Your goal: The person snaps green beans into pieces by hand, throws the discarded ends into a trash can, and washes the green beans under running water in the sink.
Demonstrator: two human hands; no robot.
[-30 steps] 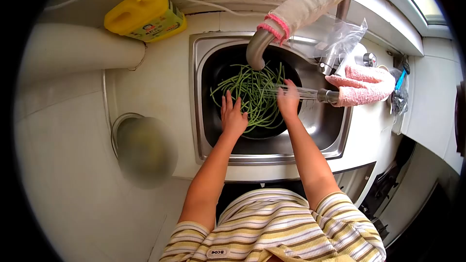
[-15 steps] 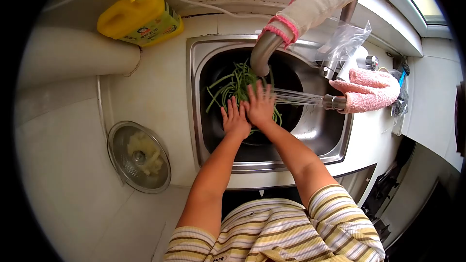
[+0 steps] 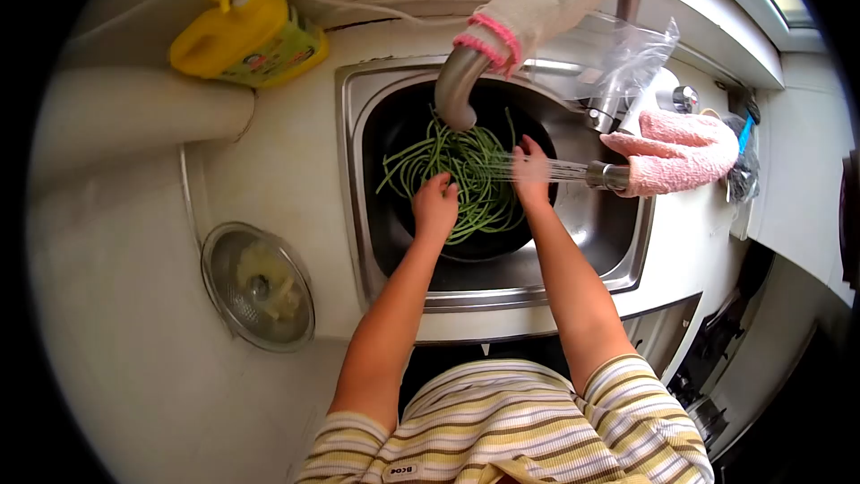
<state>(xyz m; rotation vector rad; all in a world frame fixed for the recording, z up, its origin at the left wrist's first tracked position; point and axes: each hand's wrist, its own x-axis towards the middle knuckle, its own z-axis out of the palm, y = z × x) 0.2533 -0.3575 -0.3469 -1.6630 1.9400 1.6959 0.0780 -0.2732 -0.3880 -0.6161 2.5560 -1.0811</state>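
Note:
A tangled heap of long green beans (image 3: pixel 479 206) lies in a round black pan (image 3: pixel 524 237) set inside the steel sink. My left hand (image 3: pixel 434 208) is at the near left side of the heap, its fingers curled in on the beans; the fingertips are partly hidden. On the right side of the heap, my right hand (image 3: pixel 531 174) is open, fingers stretched away from me and the thumb apart. Water from the spray tap (image 3: pixel 609 177), which has a pink cloth cover (image 3: pixel 685 161), runs across the right hand onto the beans.
A thick tap (image 3: pixel 459 90) with a cloth sleeve arches over the sink (image 3: pixel 430 303). Left of it sits a metal strainer (image 3: pixel 215 273) with pale pieces inside. A yellow jug (image 3: pixel 242 40) with a pump stands behind. A clear plastic bag (image 3: pixel 632 63) hangs at the back right.
My hands have moved apart: the right went rightward to the heap's edge, and the left drew its fingers in. The beans are more spread out, and the view has shifted slightly.

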